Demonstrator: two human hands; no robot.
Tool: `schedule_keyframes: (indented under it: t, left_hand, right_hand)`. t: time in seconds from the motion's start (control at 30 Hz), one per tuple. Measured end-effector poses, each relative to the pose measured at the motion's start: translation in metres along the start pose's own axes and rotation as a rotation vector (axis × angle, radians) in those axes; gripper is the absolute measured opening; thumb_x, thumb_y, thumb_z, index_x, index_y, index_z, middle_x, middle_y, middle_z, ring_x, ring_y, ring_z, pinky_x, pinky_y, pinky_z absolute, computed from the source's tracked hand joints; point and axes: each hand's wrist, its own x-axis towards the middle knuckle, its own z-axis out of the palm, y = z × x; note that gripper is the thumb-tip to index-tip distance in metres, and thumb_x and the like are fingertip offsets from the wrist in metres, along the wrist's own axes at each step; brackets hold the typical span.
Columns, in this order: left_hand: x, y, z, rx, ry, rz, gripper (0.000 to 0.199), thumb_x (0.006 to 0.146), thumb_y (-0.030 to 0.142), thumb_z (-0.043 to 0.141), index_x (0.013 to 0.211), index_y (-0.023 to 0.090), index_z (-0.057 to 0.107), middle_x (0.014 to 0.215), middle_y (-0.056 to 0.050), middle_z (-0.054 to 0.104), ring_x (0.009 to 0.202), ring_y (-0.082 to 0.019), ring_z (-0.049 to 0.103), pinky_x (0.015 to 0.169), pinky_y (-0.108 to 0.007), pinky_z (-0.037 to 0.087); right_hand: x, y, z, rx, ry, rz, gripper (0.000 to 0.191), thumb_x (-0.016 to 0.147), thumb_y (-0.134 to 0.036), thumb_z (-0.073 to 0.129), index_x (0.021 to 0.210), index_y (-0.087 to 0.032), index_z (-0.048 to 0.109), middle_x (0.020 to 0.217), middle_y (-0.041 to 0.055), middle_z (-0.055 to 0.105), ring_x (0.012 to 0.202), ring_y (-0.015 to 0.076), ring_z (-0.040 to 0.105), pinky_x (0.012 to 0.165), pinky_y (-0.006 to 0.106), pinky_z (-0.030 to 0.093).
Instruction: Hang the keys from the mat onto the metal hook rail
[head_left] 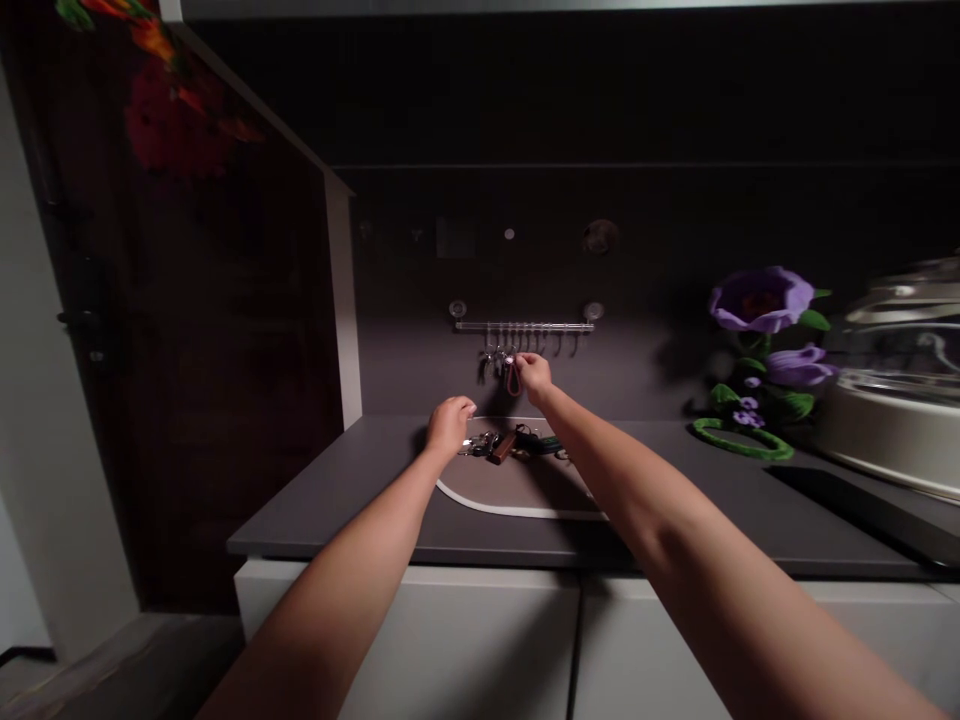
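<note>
Dangling at the right hand's [534, 375] fingertips, pink loop [514, 380] above left hand [448, 424].

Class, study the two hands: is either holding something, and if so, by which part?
The right hand appears to pinch the reddish loop near its top, just below the hook rail. Whether the left hand holds anything cannot be told.

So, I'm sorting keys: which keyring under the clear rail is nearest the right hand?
The rightmost, with the pinkish-red loop; silver key bunches hang further left.
</note>
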Motion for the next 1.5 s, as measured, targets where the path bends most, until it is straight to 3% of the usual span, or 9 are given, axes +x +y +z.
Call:
schedule_keyframes:
  t: [0.3, 0.6, 0.87, 1.03, 1.27, 1.5]
  left_hand:
    - [0.001, -0.002, -0.003, -0.054, 0.035, -0.016, 0.020, 0.079, 0.018, 0.046, 0.069, 0.016, 0.062, 0.071, -0.003, 0.063, 0.068, -0.013, 0.054, 0.066, -0.024, 0.038]
    - [0.001, 0.000, -0.008, -0.143, 0.011, -0.035, 0.016, 0.078, 0.019, 0.048, 0.077, 0.016, 0.064, 0.077, -0.004, 0.066, 0.074, -0.014, 0.057, 0.071, -0.024, 0.042]
    - [-0.001, 0.000, -0.007, -0.109, -0.077, 0.009, 0.015, 0.077, 0.016, 0.052, 0.081, 0.015, 0.066, 0.084, -0.005, 0.068, 0.078, -0.015, 0.059, 0.075, -0.025, 0.043]
    - [-0.004, -0.002, -0.003, -0.021, -0.166, 0.077, 0.015, 0.076, 0.016, 0.053, 0.081, 0.016, 0.067, 0.086, -0.006, 0.067, 0.081, -0.016, 0.058, 0.076, -0.025, 0.042]
    - [-0.008, -0.004, -0.001, 0.141, -0.290, 0.123, 0.016, 0.075, 0.021, 0.055, 0.084, 0.018, 0.068, 0.088, -0.005, 0.066, 0.085, -0.017, 0.056, 0.079, -0.027, 0.041]
    - [-0.007, -0.007, 0.005, 0.255, -0.339, 0.141, 0.023, 0.077, 0.033, 0.053, 0.084, 0.019, 0.070, 0.084, -0.006, 0.064, 0.081, -0.017, 0.055, 0.075, -0.027, 0.041]
  right_hand:
    - [-0.025, -0.039, -0.015, 0.086, 0.011, 0.090, 0.024, 0.072, -0.018, 0.050, 0.093, -0.013, 0.060, 0.102, 0.0094, 0.063, 0.090, 0.0149, 0.059, 0.085, 0.028, 0.044]
    - [-0.056, -0.060, -0.016, 0.119, -0.041, -0.002, 0.041, 0.074, -0.028, 0.051, 0.112, -0.015, 0.047, 0.102, 0.0076, 0.059, 0.092, 0.0136, 0.056, 0.083, 0.026, 0.044]
    - [-0.101, -0.048, -0.022, 0.159, -0.207, 0.026, 0.034, 0.076, -0.024, 0.048, 0.109, -0.015, 0.046, 0.080, 0.0029, 0.062, 0.079, 0.0129, 0.059, 0.080, 0.029, 0.044]
    - [-0.117, -0.030, -0.028, 0.032, -0.288, -0.003, 0.028, 0.077, -0.020, 0.047, 0.104, -0.014, 0.050, 0.076, 0.0023, 0.063, 0.078, 0.0129, 0.060, 0.081, 0.030, 0.043]
    - [-0.121, -0.020, -0.036, -0.360, -0.391, -0.168, 0.023, 0.077, -0.012, 0.048, 0.097, -0.016, 0.058, 0.082, 0.0040, 0.067, 0.080, 0.0131, 0.060, 0.081, 0.028, 0.042]
    - [-0.119, -0.015, -0.028, -0.485, -0.413, -0.206, 0.022, 0.076, -0.012, 0.048, 0.093, -0.016, 0.062, 0.083, 0.0051, 0.067, 0.079, 0.0144, 0.060, 0.076, 0.026, 0.043]
